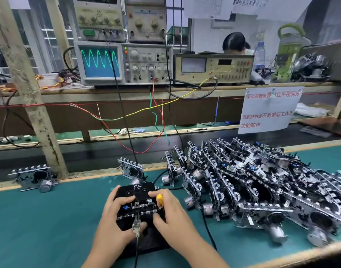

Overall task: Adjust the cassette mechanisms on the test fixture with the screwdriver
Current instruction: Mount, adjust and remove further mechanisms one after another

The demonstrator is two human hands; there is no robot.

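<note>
Near the desk's front edge, left hand (pixel 115 213) grips the mechanism (pixel 139 205) on the fixture (pixel 146 240); right hand (pixel 171 213) holds the screwdriver (pixel 160 199) — light, stiff, fragile levers; hold by frame edges.

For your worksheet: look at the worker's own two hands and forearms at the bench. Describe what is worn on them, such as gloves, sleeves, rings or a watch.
Nothing is worn. The left hand and right hand are bare, with no gloves, rings or straps showing. Both forearms are uncovered down to the picture's bottom edge, with no sleeve, watch or band in view. Fingernails are short and unpainted.
</note>
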